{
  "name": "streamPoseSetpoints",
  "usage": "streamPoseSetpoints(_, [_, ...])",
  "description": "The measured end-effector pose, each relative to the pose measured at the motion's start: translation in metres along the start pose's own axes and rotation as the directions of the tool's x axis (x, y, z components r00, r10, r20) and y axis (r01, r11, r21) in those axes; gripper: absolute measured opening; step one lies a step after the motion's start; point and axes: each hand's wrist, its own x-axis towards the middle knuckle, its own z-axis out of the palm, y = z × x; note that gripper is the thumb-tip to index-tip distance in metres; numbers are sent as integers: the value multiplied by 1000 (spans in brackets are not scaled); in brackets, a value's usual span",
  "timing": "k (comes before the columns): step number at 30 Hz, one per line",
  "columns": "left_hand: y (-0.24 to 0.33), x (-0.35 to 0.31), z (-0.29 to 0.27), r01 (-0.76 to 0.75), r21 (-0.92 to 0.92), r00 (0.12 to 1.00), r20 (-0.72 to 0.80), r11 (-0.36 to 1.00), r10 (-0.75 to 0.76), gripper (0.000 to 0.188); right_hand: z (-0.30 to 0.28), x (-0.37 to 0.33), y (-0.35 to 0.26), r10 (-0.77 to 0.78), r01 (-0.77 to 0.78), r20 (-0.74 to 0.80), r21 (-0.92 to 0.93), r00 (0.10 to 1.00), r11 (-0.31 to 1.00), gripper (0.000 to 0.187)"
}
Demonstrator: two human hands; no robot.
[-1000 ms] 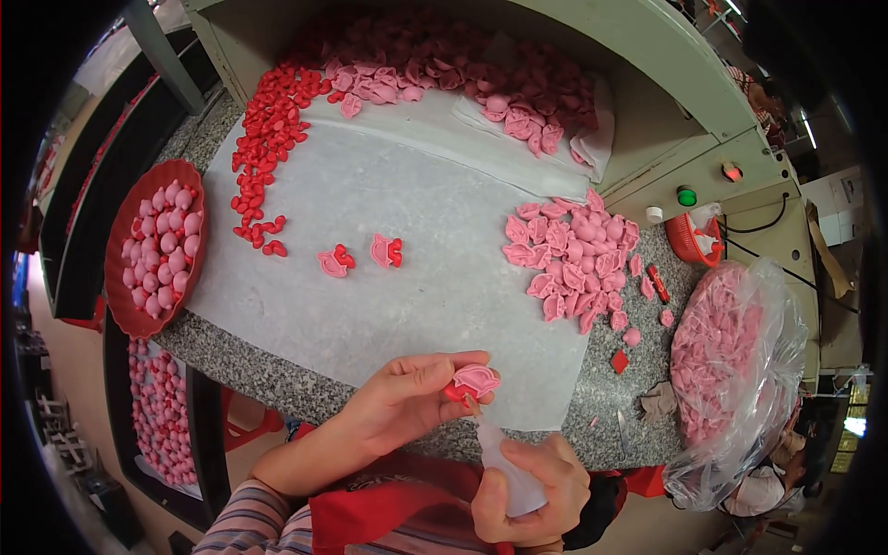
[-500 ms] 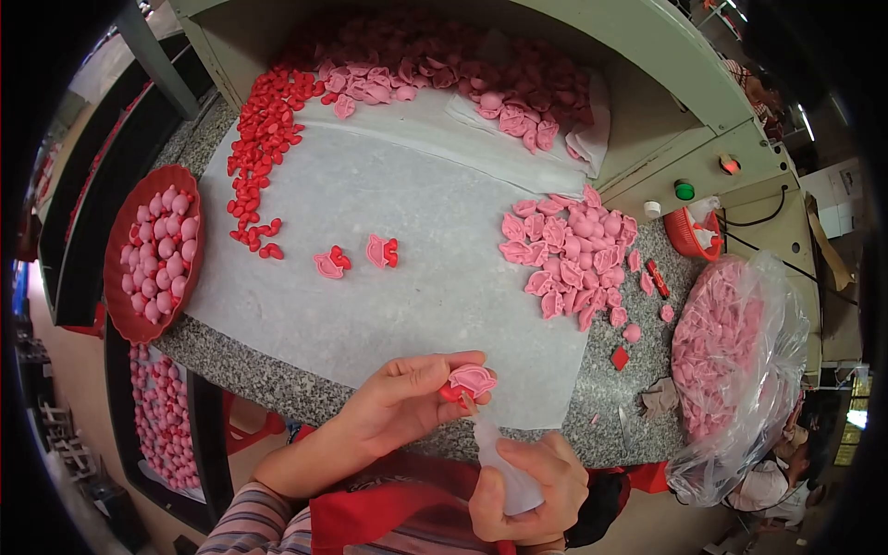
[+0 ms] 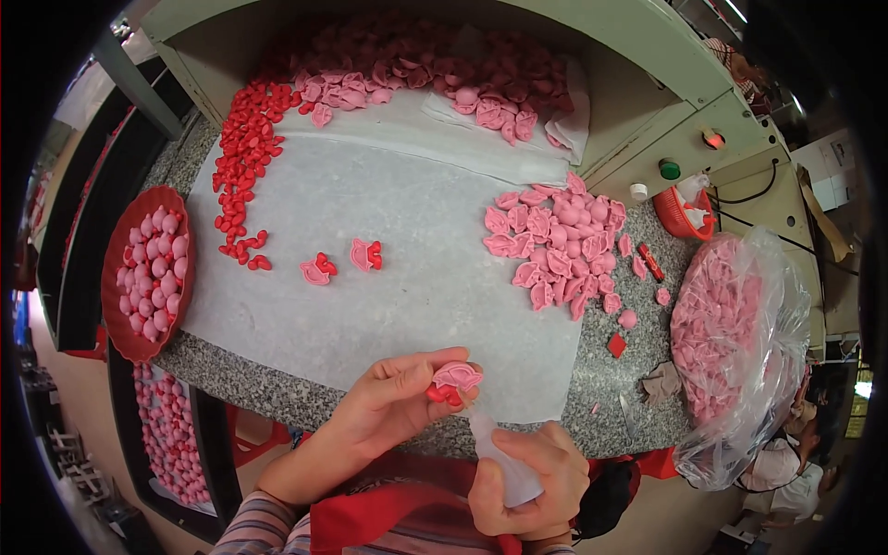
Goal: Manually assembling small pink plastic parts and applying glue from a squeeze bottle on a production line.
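My left hand (image 3: 393, 402) pinches a small moulded piece between thumb and fingers: a ridged pink part (image 3: 457, 376) with a glossy red part (image 3: 444, 395) below it. My right hand (image 3: 536, 481) is wrapped round a translucent white squeeze bottle (image 3: 504, 462), tilted with its narrow nozzle up toward the piece. The nozzle tip is at the red part's right side; whether it touches is unclear. Beyond my hands, two similar pink-and-red pieces, one nearer (image 3: 318, 269) and one farther (image 3: 365, 254), lie on a white paper sheet (image 3: 407, 305).
Loose red pieces (image 3: 242, 176) line the sheet's left side. Pink pieces (image 3: 564, 242) are heaped at right, more inside the booth (image 3: 629, 120). A red bowl (image 3: 188, 296) of pink balls stands left. Right are a plastic bag (image 3: 717, 333) of pink pieces and a red basket (image 3: 680, 215).
The view has shifted slightly, moving the table leftward in the picture. The bottle's nozzle now sits farther right relative to the held piece. Both hands keep their grip.
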Motion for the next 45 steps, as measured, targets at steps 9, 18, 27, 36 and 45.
streamPoseSetpoints(9, [-2,2,-2,-3,-19,1000,-4,1000,3,45,-2,-2,5,26,-26,-43,16,999,1000,28])
streamPoseSetpoints(18, [-1,3,-2,-15,-50,1000,13,999,16,45,-4,-3,10,-7,8,-80,4,997,1000,27])
streamPoseSetpoints(27, [-1,3,-1,-28,-31,1000,13,999,28,45,-6,-3,12,-38,39,-80,13,996,999,30])
streamPoseSetpoints(36, [-1,2,1,-27,-17,1000,5,999,27,45,-7,0,8,-9,10,-23,22,1000,1000,32])
streamPoseSetpoints(45, [-1,4,-2,-34,-107,999,29,994,38,44,-7,-2,11,11,-12,-88,-3,996,1000,28])
